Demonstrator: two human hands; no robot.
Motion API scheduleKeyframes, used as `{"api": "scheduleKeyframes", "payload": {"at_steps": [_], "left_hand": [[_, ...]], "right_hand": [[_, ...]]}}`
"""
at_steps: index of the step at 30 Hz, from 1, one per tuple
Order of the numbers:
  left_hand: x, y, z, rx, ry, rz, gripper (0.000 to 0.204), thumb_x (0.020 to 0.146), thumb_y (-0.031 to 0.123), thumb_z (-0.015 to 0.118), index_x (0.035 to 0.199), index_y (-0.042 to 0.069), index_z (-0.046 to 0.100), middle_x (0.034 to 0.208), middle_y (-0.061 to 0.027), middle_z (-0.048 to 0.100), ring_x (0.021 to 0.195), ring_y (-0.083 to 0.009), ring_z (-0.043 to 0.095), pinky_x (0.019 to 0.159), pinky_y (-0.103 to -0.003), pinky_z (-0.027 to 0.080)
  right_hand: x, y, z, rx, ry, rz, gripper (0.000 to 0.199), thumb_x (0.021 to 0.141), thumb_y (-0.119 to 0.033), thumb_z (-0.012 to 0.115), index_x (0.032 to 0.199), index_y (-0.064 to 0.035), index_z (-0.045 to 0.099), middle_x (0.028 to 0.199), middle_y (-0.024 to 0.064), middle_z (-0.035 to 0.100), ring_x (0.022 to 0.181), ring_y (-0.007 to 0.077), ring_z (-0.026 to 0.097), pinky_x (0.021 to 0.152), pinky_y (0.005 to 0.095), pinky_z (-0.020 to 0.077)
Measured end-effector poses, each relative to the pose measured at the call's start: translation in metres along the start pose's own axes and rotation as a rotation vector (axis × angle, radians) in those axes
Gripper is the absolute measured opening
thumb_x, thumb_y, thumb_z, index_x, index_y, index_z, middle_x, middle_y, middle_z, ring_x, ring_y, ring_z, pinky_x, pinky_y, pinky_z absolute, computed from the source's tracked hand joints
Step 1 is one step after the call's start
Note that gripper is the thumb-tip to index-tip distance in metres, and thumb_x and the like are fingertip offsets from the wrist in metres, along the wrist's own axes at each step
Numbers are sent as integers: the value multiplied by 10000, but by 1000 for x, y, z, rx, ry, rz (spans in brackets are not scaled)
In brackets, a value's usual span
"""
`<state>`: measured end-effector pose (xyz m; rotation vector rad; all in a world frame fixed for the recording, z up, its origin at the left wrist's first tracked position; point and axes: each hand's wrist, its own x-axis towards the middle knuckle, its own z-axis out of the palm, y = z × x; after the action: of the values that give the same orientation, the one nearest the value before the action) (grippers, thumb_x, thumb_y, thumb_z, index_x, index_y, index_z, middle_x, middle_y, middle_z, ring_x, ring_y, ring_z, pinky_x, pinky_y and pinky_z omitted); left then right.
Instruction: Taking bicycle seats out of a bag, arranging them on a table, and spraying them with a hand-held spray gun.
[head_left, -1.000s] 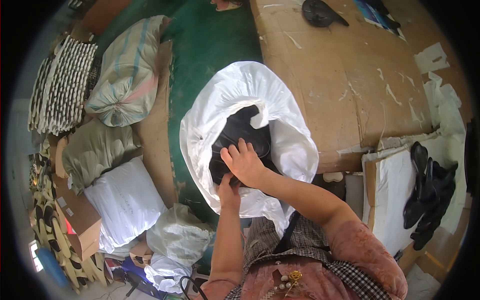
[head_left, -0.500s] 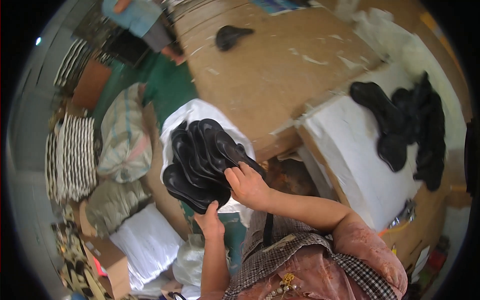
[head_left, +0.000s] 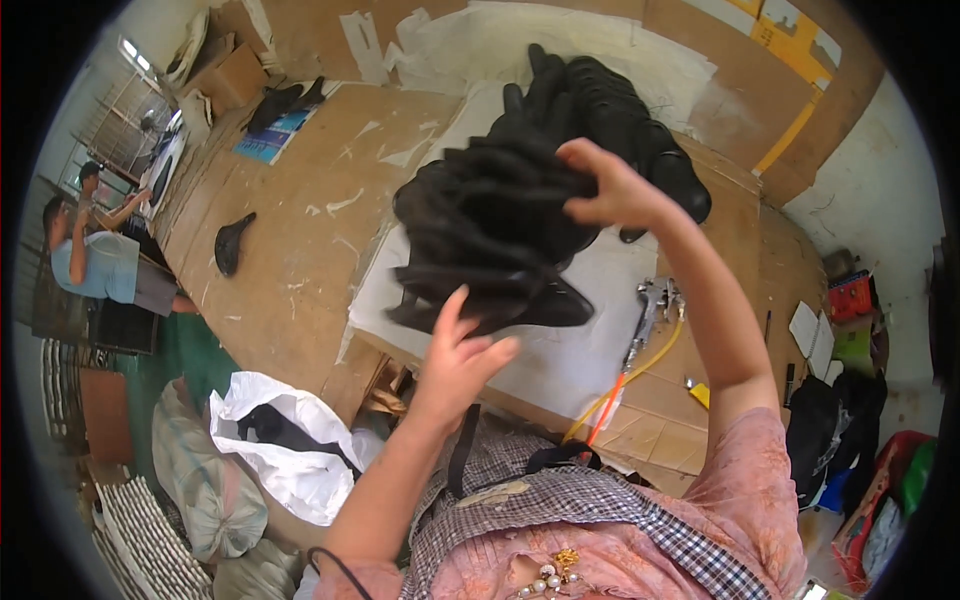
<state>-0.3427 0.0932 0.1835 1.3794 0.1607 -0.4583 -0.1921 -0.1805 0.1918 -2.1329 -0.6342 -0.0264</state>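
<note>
A bunch of black bicycle saddles [head_left: 480, 215], smeared by motion, is above the white sheet [head_left: 540, 370] on the table. At its near side is my left hand [head_left: 465, 350], fingers spread, with one fingertip against the lowest saddles. My right hand [head_left: 620, 190] is at the bunch's right edge, its thumb and fingers apart around the saddle ends without a closed grip. Just behind lies a heap of black saddles [head_left: 610, 110], partly hidden by the bunch. To the left, a white sack [head_left: 300, 485] stands with its mouth spread, black saddles inside.
One saddle [head_left: 232, 245] lies on the brown table [head_left: 300, 270], and more black pieces [head_left: 275, 105] rest at its far left. A metal air tool [head_left: 655, 300] with a yellow-orange hose sits at right. Another person [head_left: 105, 265] is at far left.
My hands and the bunch of saddles have gone from over the white sack to the sheet on the table at right. Both hands' grip has loosened. The view has turned right.
</note>
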Motion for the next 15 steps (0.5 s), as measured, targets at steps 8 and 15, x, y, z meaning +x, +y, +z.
{"api": "scheduleKeyframes", "payload": {"at_steps": [8, 15], "left_hand": [[142, -114, 43, 758, -94, 254, 1033, 545, 199, 812, 1417, 104, 266, 1096, -158, 430, 1011, -273, 474, 924, -349, 406], [123, -127, 21, 1157, 150, 568, 901, 623, 168, 781, 1377, 91, 292, 1165, -183, 409, 1075, -369, 425, 940, -406, 389]], "right_hand": [[-42, 178, -83, -461, 519, 282, 683, 704, -274, 735, 1278, -38, 449, 1252, 179, 506, 1172, 330, 462, 996, 363, 359], [-164, 93, 36, -497, 856, 234, 439, 781, -92, 642, 1190, -6, 506, 1207, 174, 526, 1124, 341, 480, 957, 391, 368]]}}
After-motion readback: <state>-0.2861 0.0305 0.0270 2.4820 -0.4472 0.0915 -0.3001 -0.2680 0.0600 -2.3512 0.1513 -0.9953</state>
